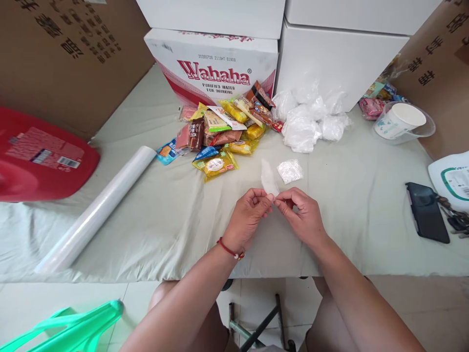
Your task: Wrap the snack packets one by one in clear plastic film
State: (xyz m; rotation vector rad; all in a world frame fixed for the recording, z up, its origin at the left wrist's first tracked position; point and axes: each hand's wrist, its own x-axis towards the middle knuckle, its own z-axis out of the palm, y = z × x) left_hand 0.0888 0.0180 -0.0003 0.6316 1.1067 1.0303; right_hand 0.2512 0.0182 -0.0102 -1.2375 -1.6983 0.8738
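My left hand (249, 212), with a red cord bracelet at the wrist, pinches the lower end of a thin, whitish translucent strip of plastic (269, 177). At the same end, my right hand (300, 212) is closed too, thumb against forefinger, its tips touching the left fingertips. The strip stands up and away from the fingers, apparently folded or bunched. Just beyond my right hand lies a small, flat, crinkled clear packet (290, 171) on the cloth. What exactly sits between the fingertips is partly hidden.
Wrapped snacks (216, 166) are heaped before a Wahaha carton (216, 73). Crumpled clear plastic bags (304, 122) lie beside them. A plastic roll (106, 203) and red jug (44, 156) are left; a paper cup (401, 122), phone (427, 212) and white bottle (452, 181) are right.
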